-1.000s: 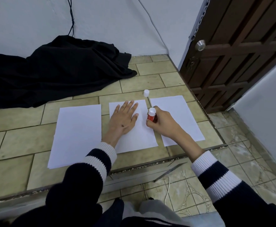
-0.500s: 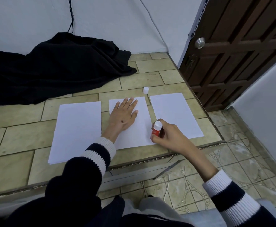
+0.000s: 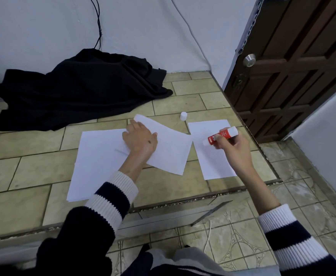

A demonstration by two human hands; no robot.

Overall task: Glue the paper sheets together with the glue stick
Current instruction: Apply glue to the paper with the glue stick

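Red glue stick with white ends (image 3: 220,135) pinched in right hand (image 3: 235,148), lifted off the paper, long axis tilted, bare tip end low toward the left hand, base end up-right. Middle white paper sheet (image 3: 169,148) gripped at its far edge by left hand (image 3: 140,140), skewed, its left part lying over the larger left white sheet (image 3: 97,158). Third white sheet (image 3: 213,154) flat under the right hand, apart from the skewed one. Small white cap (image 3: 183,116) beyond both hands on the tiled ledge (image 3: 23,172). Likely next: lay middle sheet on left sheet; left hand nearer, stick idle
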